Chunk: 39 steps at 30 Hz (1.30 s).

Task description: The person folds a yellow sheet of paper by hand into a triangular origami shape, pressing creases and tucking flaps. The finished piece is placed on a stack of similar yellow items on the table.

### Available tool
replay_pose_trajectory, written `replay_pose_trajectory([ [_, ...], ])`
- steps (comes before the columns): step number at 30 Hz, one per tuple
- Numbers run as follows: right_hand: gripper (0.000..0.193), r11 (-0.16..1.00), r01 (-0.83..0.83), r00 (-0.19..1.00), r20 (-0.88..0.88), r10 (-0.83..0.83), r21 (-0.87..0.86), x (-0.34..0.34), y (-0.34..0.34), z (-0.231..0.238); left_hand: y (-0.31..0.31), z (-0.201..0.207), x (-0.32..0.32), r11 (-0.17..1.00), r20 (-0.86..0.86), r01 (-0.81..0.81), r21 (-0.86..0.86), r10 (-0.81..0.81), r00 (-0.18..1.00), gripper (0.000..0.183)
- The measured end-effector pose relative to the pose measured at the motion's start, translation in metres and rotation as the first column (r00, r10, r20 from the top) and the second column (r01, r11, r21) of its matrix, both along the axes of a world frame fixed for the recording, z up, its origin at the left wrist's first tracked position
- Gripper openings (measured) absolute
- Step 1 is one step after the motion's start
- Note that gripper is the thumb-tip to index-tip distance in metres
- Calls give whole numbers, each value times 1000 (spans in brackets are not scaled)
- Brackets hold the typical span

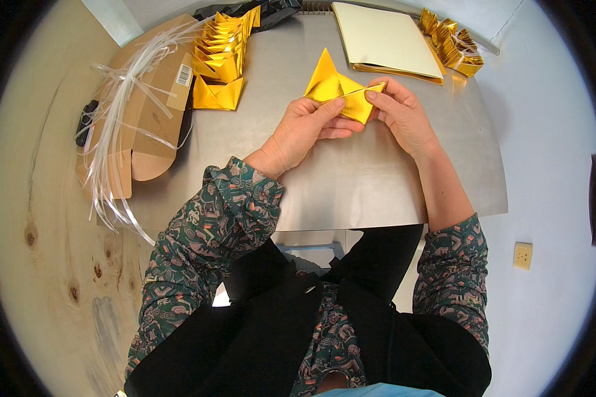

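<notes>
While facing the worktop (351, 192) in the head view, holding a folded gold foil piece (359, 106) in both hands, over the far half of the worktop, with one tall point aimed away from the body. With the left hand (301, 126), clamping the lower left part, with thumb on top and fingers bunched together beneath. With the right hand (407, 116), pinching the right corner between thumb and fingers, without a gap. Cannot tell whether touching the surface below. Beyond the left hand, showing a row of folded gold pieces (220, 66) beside a cardboard box (155, 159) draped with white strips (127, 76). At far right, showing a stack of cream sheets (387, 40) near a bundle of gold folds (453, 49).
</notes>
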State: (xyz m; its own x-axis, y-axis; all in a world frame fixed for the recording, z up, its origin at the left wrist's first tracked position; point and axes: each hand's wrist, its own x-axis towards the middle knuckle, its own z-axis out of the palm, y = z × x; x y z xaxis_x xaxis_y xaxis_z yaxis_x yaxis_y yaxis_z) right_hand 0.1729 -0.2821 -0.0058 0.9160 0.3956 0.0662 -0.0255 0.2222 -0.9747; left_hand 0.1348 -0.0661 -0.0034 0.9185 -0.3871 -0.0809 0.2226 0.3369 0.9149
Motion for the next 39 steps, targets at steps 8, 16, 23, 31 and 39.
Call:
replay_pose_trajectory([
  [8,18,1000,-4,1000,-22,4,9,0,0,1,1,0,0,1000,-6,5,-4,-5,1000,35],
  [16,17,1000,1,1000,-30,-1,5,-1,0,0,0,-1,2,1000,-28,11,-16,-12,1000,36],
  [23,18,1000,18,998,-66,-18,10,-2,1,0,0,1,0,1000,-22,-3,-30,3,1000,36],
  [31,26,994,42,993,-105,-53,-102,-9,7,5,1,-2,4,999,-13,41,1,-41,999,36],
  [39,27,996,65,982,-173,-75,-66,-7,5,5,5,3,6,998,-42,61,-15,-62,997,57],
])
